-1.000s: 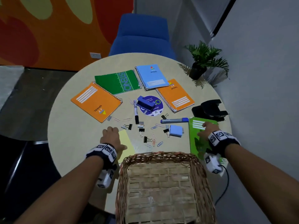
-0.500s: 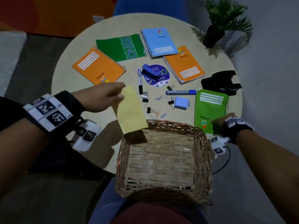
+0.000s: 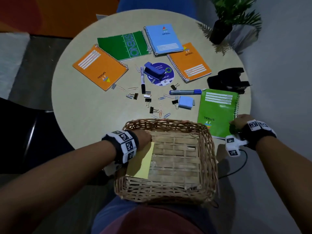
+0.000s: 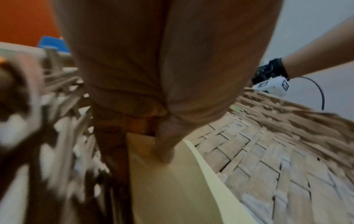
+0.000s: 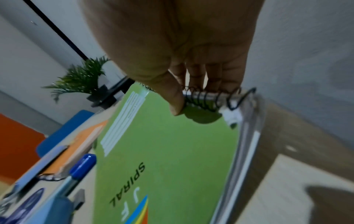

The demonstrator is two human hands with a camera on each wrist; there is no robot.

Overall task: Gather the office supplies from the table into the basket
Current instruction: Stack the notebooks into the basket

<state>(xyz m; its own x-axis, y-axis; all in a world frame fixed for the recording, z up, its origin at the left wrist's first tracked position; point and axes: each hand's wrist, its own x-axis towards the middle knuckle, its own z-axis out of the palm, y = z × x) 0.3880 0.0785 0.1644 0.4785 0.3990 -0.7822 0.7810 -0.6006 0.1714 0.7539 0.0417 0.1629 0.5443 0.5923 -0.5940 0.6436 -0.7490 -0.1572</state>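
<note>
A woven basket point(image 3: 208, 149) rests at the table's near edge, over my lap. My left hand point(image 3: 143, 137) reaches inside it at the left wall and pinches a yellow pad point(image 3: 141, 165), thumb on top; the pad point(image 4: 172, 189) lies slanted on the basket floor point(image 4: 268, 166). My right hand point(image 3: 236, 122) pinches the green spiral notebook point(image 3: 217, 112) at the near end of its wire binding. In the right wrist view the thumb lies on the cover point(image 5: 162, 151) and the fingers curl behind the coils, the right hand point(image 5: 191, 97) lifting that edge slightly.
On the round table point(image 3: 81, 105) lie two orange notebooks point(image 3: 100, 68), a green steno pad point(image 3: 125, 45), a blue notebook point(image 3: 164, 39), a blue stapler point(image 3: 154, 70), two markers point(image 3: 184, 92), a blue note block point(image 3: 185, 102), several clips point(image 3: 152, 109), a black hole punch point(image 3: 228, 80) and a potted plant point(image 3: 219, 31).
My left hand carried the yellow pad from above the basket's far rim down into the basket. My right hand stays at the green notebook's near corner.
</note>
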